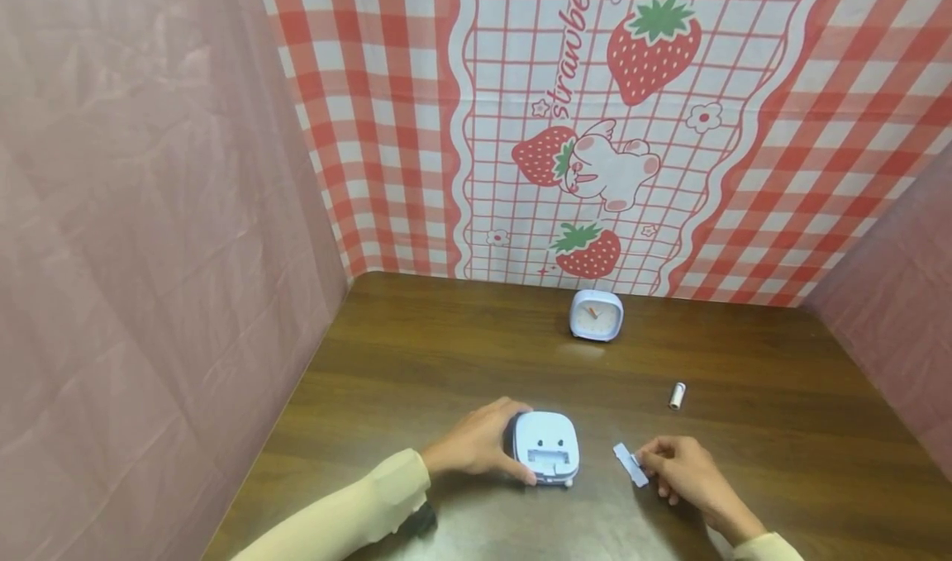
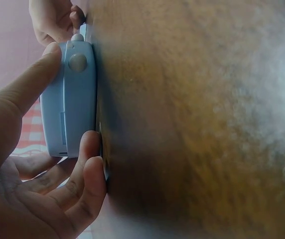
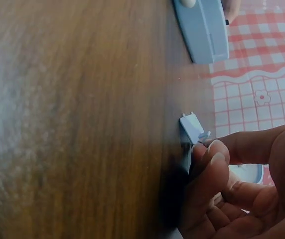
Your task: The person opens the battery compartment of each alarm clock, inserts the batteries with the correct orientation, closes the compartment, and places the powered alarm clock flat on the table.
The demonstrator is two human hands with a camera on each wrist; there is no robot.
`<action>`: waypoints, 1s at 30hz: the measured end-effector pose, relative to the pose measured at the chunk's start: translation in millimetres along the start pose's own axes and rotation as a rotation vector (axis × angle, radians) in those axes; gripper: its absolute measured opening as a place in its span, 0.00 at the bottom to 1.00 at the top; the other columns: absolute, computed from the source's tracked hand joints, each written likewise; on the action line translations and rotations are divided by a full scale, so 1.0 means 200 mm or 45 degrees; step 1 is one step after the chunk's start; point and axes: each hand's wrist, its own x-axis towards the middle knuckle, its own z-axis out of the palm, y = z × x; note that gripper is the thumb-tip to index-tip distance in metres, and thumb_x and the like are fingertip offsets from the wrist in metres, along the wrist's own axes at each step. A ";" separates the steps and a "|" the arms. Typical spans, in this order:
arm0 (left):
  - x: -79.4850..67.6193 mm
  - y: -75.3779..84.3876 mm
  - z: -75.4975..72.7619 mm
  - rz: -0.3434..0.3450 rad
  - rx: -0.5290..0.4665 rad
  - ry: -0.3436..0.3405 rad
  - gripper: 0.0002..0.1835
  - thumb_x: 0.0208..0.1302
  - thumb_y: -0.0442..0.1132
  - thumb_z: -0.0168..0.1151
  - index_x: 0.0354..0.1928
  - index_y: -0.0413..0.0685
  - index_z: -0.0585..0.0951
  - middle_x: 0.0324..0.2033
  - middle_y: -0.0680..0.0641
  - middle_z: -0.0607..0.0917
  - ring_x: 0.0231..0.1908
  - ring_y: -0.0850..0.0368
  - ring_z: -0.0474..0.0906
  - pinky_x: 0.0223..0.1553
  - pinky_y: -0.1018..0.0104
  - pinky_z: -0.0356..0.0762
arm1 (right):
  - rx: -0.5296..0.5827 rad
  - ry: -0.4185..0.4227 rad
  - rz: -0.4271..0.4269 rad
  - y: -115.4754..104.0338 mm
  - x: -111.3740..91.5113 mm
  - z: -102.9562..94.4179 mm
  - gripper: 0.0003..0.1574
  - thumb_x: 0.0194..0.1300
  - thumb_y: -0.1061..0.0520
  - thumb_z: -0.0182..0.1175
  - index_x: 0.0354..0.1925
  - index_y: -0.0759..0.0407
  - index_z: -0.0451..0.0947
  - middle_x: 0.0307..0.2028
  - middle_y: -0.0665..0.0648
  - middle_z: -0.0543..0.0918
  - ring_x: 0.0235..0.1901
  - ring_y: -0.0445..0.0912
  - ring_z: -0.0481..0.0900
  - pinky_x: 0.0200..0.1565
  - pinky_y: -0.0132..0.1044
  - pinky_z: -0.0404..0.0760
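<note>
A pale blue alarm clock (image 1: 552, 425) lies face down on the table, its battery compartment uncovered at the back. My left hand (image 1: 476, 442) grips its left side, the thumb along the near edge. In the left wrist view, that thumb presses one edge of the clock (image 2: 77, 109) while the fingers curl by the table. To the right, my right hand (image 1: 687, 472) pinches the small battery cover (image 1: 630, 465) by one side between thumb and fingertips. The right wrist view shows the cover (image 3: 191, 127) close above the wood, its tabs pointing away from the fingers.
A battery (image 1: 677, 396) with a light wrapper lies on the brown wooden table (image 1: 431, 354), beyond my right hand. Farther back a second pale blue clock (image 1: 597, 316) stands upright. A strawberry-patterned cloth (image 1: 506, 206) hangs behind, with pink curtains (image 1: 164, 255) at both sides.
</note>
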 end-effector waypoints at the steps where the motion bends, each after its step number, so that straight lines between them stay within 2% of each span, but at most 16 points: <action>1: 0.00 0.00 0.00 0.001 -0.001 -0.001 0.53 0.40 0.63 0.84 0.69 0.51 0.73 0.60 0.54 0.79 0.58 0.59 0.76 0.62 0.60 0.75 | -0.021 0.008 -0.001 0.00 0.00 0.00 0.06 0.69 0.63 0.61 0.38 0.65 0.84 0.22 0.54 0.79 0.17 0.45 0.73 0.17 0.35 0.76; 4: -0.01 0.00 0.00 0.002 -0.002 -0.005 0.54 0.40 0.62 0.84 0.69 0.50 0.73 0.60 0.54 0.79 0.58 0.59 0.76 0.62 0.60 0.75 | -0.065 0.030 0.003 0.01 0.00 0.01 0.05 0.68 0.63 0.62 0.35 0.63 0.84 0.21 0.54 0.79 0.17 0.45 0.74 0.17 0.36 0.77; 9: 0.00 0.00 0.00 0.004 -0.005 0.002 0.53 0.40 0.62 0.84 0.69 0.50 0.73 0.61 0.53 0.79 0.59 0.59 0.76 0.63 0.60 0.74 | -0.039 0.026 -0.026 0.01 0.01 0.01 0.05 0.67 0.63 0.63 0.35 0.64 0.83 0.21 0.54 0.79 0.17 0.44 0.75 0.18 0.36 0.78; 17: 0.01 0.00 0.00 0.013 -0.003 0.006 0.53 0.40 0.62 0.84 0.69 0.50 0.73 0.60 0.54 0.79 0.59 0.59 0.76 0.62 0.61 0.74 | -0.037 -0.001 -0.045 0.01 0.05 -0.07 0.10 0.68 0.57 0.68 0.35 0.64 0.82 0.25 0.54 0.82 0.21 0.43 0.76 0.22 0.35 0.81; 22: 0.00 0.00 0.00 0.014 -0.001 0.001 0.52 0.40 0.62 0.84 0.69 0.50 0.73 0.60 0.54 0.79 0.59 0.59 0.76 0.62 0.61 0.74 | -0.037 0.070 -0.053 0.01 0.12 -0.18 0.17 0.70 0.52 0.67 0.42 0.67 0.79 0.29 0.55 0.83 0.23 0.44 0.77 0.23 0.37 0.83; 27: 0.00 0.01 -0.01 0.010 -0.004 -0.004 0.53 0.40 0.62 0.84 0.69 0.50 0.73 0.61 0.53 0.79 0.59 0.59 0.76 0.62 0.60 0.74 | -0.137 0.208 -0.088 0.01 0.21 -0.27 0.26 0.68 0.51 0.68 0.50 0.71 0.72 0.33 0.61 0.83 0.23 0.47 0.81 0.23 0.40 0.85; 30: 0.00 0.01 0.00 0.005 0.000 -0.003 0.53 0.40 0.62 0.84 0.69 0.50 0.73 0.61 0.53 0.79 0.59 0.58 0.76 0.62 0.60 0.74 | -0.209 0.245 -0.101 0.04 0.27 -0.30 0.34 0.67 0.53 0.68 0.57 0.75 0.67 0.33 0.63 0.84 0.22 0.47 0.82 0.22 0.42 0.85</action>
